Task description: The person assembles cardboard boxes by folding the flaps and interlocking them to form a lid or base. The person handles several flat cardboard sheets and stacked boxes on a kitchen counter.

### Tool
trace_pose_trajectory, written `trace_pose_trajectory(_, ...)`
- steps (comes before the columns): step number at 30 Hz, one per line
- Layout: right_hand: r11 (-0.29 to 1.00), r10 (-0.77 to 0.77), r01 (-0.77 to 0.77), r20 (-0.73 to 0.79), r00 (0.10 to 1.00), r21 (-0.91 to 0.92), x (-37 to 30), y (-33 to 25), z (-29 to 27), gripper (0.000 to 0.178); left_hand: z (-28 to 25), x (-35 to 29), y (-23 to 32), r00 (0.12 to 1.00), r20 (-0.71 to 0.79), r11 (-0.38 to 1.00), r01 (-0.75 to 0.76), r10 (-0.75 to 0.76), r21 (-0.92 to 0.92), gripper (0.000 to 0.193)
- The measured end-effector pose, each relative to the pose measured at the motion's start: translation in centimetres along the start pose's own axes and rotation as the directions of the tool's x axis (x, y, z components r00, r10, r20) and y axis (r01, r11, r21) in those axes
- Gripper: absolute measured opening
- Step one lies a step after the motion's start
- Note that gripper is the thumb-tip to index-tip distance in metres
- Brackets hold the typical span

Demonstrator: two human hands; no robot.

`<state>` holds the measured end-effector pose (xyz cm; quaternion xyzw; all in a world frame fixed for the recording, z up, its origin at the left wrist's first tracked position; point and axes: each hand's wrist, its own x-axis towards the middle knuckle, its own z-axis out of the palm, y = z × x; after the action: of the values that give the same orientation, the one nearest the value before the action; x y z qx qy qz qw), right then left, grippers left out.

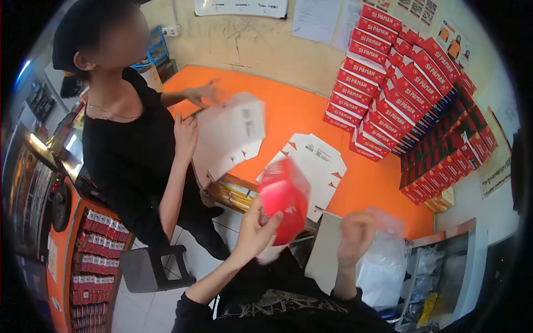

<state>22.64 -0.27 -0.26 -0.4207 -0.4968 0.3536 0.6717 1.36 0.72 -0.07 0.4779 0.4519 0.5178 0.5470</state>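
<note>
My left hand [256,226] is closed around a glossy red folded piece [286,205], thumb on its front; motion blurs it, so I cannot make out its exact kind. My right hand [356,236] is raised to the right of it, apart from it, and too smeared for its fingers to be read. Behind the red piece, a flat white carton blank [319,166] with notched edges lies on the orange table [288,100]. At the left, a co-worker's hands [191,119] are at another white carton blank [236,133].
Tall stacks of red boxes [363,72] and darker red-and-black boxes [449,155] fill the table's right side. Clear plastic bags [383,266] are near my right arm, beside a glass-fronted cabinet [444,266]. A dark stool [155,269] stands on the tiled floor at left.
</note>
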Motion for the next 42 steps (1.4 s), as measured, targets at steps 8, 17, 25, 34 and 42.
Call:
trace_pose_trajectory(8, 0.868, 0.438, -0.388, 0.11, 0.892, -0.31, 1.5, 0.0, 3.1, 0.025, 1.9, -1.1, 1.0, 0.988, -0.123, 0.967, -0.12, 0.094, -0.224, 0.019)
trace_pose_trajectory(17, 0.803, -0.048, 0.316, 0.474, 0.879, -0.505, 0.3, -1.9, 5.9, 0.011, 0.2, 0.1, 1.7, 0.899, 0.008, 0.753, -0.372, 0.439, 0.542, 0.011)
trace_pose_trajectory(25, 0.946, 0.297, -0.231, 0.321, 0.899, -0.227, -0.5, -1.1, 5.0, 0.008, 0.1, -0.7, 1.4, 0.943, 0.244, 0.782, -0.324, 0.225, 0.533, 0.02)
trace_pose_trajectory(34, 0.923, 0.205, 0.206, 0.868, 0.453, -0.326, 5.7, -0.8, 5.4, 0.043, -1.8, -1.3, -1.8, 0.943, 0.328, 0.935, -0.161, 0.051, 0.316, 0.027)
trace_pose_trajectory(42, 0.992, -0.015, 0.128, 0.964, 0.264, -0.02, 7.4, -5.1, 3.5, 0.034, -7.2, -5.3, 11.4, 0.83, 0.54, 0.847, -0.384, 0.142, 0.368, 0.086)
